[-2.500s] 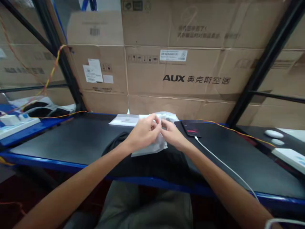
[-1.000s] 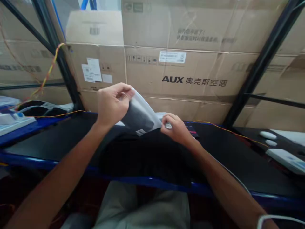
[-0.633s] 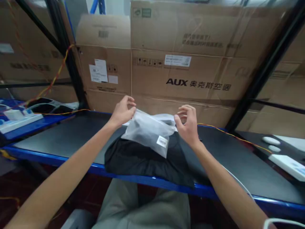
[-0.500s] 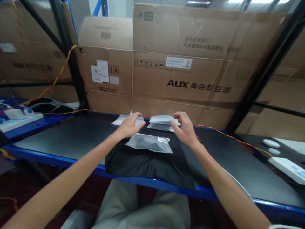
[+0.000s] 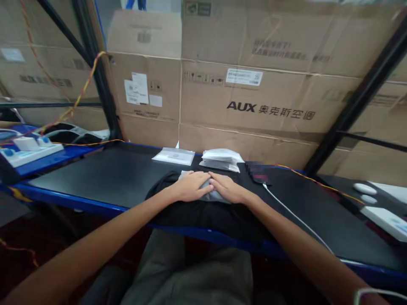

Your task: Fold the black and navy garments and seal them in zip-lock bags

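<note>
My left hand (image 5: 192,185) and my right hand (image 5: 228,187) lie flat on a frosted plastic bag (image 5: 216,196), their fingertips meeting over its middle. Most of the bag is covered by the hands; only slivers show between and around them. Under the bag is a spread black cloth (image 5: 203,216), draped over the table's front edge. Just behind the hands sits a small stack of similar plastic bags (image 5: 221,159). To its left, a flat clear plastic bag (image 5: 174,156) lies on the black tabletop.
A phone (image 5: 259,174) with a white cable (image 5: 295,218) lies right of the stack. Power strips stand at the left (image 5: 33,154) and right (image 5: 384,222). Large cardboard sheets (image 5: 248,127) wall the back, between dark metal posts (image 5: 356,91). A yellow-red cord hangs at the left.
Both hands came down and inward from above the table, now resting together on the frosted bag. The view has tilted slightly, and the phone, hidden before, now shows.
</note>
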`<state>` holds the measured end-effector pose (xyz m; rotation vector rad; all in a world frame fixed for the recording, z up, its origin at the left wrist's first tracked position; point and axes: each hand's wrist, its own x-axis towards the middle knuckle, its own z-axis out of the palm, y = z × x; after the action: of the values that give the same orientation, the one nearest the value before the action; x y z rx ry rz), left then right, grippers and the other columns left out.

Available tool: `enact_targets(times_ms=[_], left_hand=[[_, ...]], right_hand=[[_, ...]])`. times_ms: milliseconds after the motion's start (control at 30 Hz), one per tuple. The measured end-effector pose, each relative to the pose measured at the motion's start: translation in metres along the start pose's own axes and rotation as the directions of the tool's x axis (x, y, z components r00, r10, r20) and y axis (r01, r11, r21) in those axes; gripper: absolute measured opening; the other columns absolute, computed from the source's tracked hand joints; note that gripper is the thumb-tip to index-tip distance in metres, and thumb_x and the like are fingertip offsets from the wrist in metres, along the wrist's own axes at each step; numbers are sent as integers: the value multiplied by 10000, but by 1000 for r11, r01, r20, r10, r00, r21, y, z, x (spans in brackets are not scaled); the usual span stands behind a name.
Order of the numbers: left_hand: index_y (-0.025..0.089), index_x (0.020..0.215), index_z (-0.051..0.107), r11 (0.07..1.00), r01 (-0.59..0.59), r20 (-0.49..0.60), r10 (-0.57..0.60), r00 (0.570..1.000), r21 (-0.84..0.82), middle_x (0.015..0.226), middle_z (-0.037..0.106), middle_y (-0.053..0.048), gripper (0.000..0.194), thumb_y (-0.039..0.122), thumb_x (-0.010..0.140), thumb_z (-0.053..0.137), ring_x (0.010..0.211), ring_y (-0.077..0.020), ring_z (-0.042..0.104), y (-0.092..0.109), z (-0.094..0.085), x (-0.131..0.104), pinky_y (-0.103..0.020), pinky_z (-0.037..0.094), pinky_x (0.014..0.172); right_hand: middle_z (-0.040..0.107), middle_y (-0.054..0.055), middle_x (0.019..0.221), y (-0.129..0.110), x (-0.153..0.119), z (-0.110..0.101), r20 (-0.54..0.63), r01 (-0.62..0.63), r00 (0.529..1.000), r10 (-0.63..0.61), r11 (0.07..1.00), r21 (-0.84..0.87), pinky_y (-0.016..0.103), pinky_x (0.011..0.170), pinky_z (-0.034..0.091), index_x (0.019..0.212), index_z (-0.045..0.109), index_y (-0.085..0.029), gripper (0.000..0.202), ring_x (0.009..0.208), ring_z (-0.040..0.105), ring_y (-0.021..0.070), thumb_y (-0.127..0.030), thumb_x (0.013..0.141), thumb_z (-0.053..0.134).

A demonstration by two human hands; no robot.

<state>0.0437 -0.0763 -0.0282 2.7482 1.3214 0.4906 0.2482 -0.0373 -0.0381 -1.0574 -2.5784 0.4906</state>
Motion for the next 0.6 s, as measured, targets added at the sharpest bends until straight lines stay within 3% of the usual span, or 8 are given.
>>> enact_targets(times_ms=[200, 600], left_hand=[[135, 1440, 468, 996, 25, 11, -26, 1000, 83, 1517, 490, -165, 586, 507, 1019, 301, 1398, -308, 450, -2, 11, -2, -475, 301, 1141], [138, 1388, 493, 995, 9, 71, -16, 997, 97, 1464, 538, -157, 558, 503, 1018, 292, 1351, -303, 488, 1, 8, -2, -440, 337, 1097]], right_hand=[[367, 154, 1594, -1, 1, 5, 25, -40, 999, 41, 999, -25, 601, 1203, 227, 1538, 376, -171, 632, 1493, 313, 321, -517, 1020, 265], [432, 150, 1560, -2, 2, 1, 91, -7, 996, 12, 999, -51, 613, 1202, 197, 1490, 432, -193, 583, 1471, 354, 333, -490, 1016, 267]])
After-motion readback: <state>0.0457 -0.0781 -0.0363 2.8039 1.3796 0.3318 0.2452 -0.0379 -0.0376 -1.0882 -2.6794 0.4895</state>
